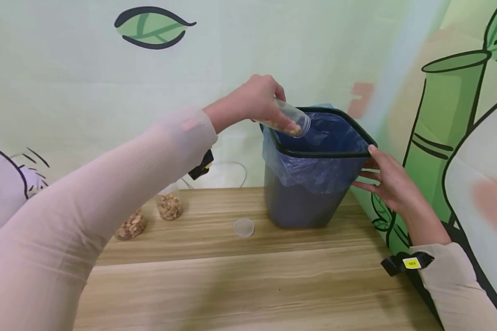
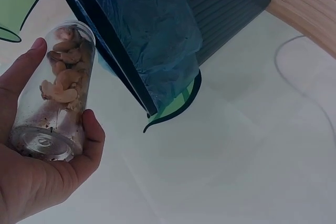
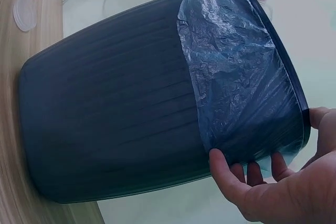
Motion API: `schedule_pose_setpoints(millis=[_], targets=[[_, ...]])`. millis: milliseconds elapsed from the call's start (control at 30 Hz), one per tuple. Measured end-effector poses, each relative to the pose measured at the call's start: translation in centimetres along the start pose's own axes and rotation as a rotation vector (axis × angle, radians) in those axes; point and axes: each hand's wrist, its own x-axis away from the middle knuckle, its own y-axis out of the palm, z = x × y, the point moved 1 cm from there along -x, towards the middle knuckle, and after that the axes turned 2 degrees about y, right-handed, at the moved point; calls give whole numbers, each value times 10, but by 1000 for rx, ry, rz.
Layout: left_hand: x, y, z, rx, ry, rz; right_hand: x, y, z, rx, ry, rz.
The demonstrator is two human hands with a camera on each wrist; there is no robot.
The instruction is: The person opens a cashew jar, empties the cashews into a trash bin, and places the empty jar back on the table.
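My left hand grips a clear plastic jar, tilted with its open mouth over the left side of the trash bin. Pale nuts, which look like cashews, lie inside the jar toward its mouth. The dark grey bin has a black rim and a blue plastic liner folded over its edge. At the bin's right front corner, my right hand holds the rim with the thumb on top and the fingers spread along the outer wall. The bin leans slightly on the wooden table.
A round clear lid lies on the wooden table, left of the bin. Farther left stand two clear jars of nuts, one jar behind the other jar, both partly covered by my left arm. A printed backdrop rises behind.
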Motion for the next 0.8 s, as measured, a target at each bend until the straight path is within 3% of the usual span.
schedule_pose_setpoints(millis=[300, 800], targets=[[-1, 2, 0, -16, 27, 26, 2, 0, -1, -4, 48, 44], [-1, 1, 0, -30, 5, -16, 4, 5, 1, -60, 8, 27]])
